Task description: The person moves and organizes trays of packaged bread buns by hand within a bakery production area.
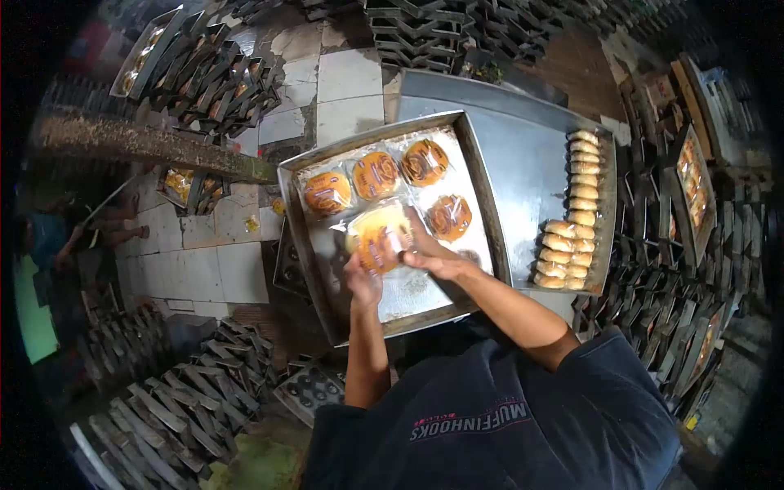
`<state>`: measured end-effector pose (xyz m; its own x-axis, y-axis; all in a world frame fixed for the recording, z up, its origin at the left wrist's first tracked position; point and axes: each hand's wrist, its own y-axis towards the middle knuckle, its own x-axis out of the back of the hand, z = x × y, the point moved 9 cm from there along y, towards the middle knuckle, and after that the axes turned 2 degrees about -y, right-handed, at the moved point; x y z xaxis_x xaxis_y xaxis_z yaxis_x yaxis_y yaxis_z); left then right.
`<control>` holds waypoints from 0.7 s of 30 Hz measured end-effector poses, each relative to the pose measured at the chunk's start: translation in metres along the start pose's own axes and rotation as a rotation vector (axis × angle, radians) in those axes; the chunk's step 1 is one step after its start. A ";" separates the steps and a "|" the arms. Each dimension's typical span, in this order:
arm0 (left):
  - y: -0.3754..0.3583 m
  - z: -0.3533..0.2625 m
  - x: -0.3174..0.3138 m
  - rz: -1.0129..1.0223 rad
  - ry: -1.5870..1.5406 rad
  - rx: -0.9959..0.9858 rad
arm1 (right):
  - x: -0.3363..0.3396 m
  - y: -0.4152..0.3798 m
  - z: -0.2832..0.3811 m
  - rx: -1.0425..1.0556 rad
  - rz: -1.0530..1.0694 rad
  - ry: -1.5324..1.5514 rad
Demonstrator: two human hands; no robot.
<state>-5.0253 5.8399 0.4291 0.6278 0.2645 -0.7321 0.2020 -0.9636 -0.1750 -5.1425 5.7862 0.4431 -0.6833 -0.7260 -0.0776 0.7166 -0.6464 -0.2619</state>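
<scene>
A clear-wrapped bun point(380, 235) with a pale golden top is held above a shallow metal tray. My left hand point(363, 282) grips its lower left side. On its right side, my right hand point(433, 255) closes round the wrapper, with some fingers hidden behind the bun. Inside the tray point(482, 175) lie several wrapped buns with brown swirls, among them a swirled bun point(425, 162) at the top and another swirled bun point(450, 217) just right of my hands.
A larger metal tray point(498, 122) beneath and to the right holds rows of small rolls point(565, 255). Stacked dark pans point(180, 400) crowd the lower left, with more stacks around. A wooden pole point(155, 147) crosses at left. A person's leg point(122, 233) shows at far left.
</scene>
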 end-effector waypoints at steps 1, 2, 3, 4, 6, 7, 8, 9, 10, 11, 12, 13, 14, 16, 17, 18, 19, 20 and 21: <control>-0.006 -0.008 -0.006 0.082 0.000 -0.101 | 0.000 -0.007 0.020 0.045 -0.039 -0.098; -0.014 -0.010 -0.012 0.109 -0.020 -0.119 | -0.004 -0.018 0.037 0.054 -0.042 -0.071; -0.028 -0.004 -0.016 0.091 -0.085 -0.052 | 0.000 -0.036 0.055 0.062 -0.056 -0.055; -0.041 0.008 -0.024 0.074 -0.167 0.026 | 0.012 -0.064 0.074 0.093 -0.067 -0.144; -0.058 0.058 -0.052 0.038 -0.316 0.198 | 0.055 -0.114 0.115 0.202 -0.133 -0.242; -0.059 0.093 -0.068 0.014 -0.344 0.273 | 0.085 -0.143 0.128 0.282 -0.186 -0.247; -0.060 0.132 -0.071 -0.077 -0.370 0.319 | 0.122 -0.164 0.112 0.227 -0.240 -0.170; -0.017 0.117 -0.155 -0.016 -0.086 0.239 | 0.160 -0.181 0.102 0.146 -0.284 0.027; 0.014 0.163 -0.197 0.032 -0.047 0.288 | 0.203 -0.192 0.095 0.118 -0.343 0.151; 0.045 0.208 -0.239 0.082 -0.007 0.335 | 0.250 -0.191 0.055 0.034 -0.390 0.216; 0.075 0.239 -0.278 0.190 0.136 0.265 | 0.295 -0.192 0.016 -0.047 -0.442 0.288; 0.104 0.294 -0.285 0.188 0.148 0.328 | 0.340 -0.193 -0.021 -0.124 -0.498 0.362; 0.110 0.341 -0.293 0.054 0.124 0.615 | 0.367 -0.194 -0.050 -0.288 -0.553 0.493; 0.118 0.392 -0.299 -0.101 0.122 1.023 | 0.407 -0.184 -0.123 -0.560 -0.555 0.782; 0.124 0.420 -0.304 -0.072 0.002 1.151 | 0.419 -0.166 -0.184 -0.676 -0.475 0.923; 0.132 0.421 -0.312 -0.062 0.228 1.106 | 0.429 -0.154 -0.208 -0.638 -0.477 0.982; 0.141 0.455 -0.308 0.153 -0.044 1.229 | 0.436 -0.142 -0.235 -0.595 -0.477 1.041; 0.149 0.467 -0.299 0.134 0.027 1.253 | 0.436 -0.145 -0.225 -0.566 -0.537 1.007; 0.154 0.477 -0.296 0.107 0.082 1.258 | 0.437 -0.159 -0.203 -0.490 -0.627 0.848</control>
<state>-5.5385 5.5951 0.3042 0.6504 0.1413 -0.7463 -0.6769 -0.3380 -0.6539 -5.5836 5.6192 0.2559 -0.9063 0.1988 -0.3728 0.2150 -0.5426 -0.8120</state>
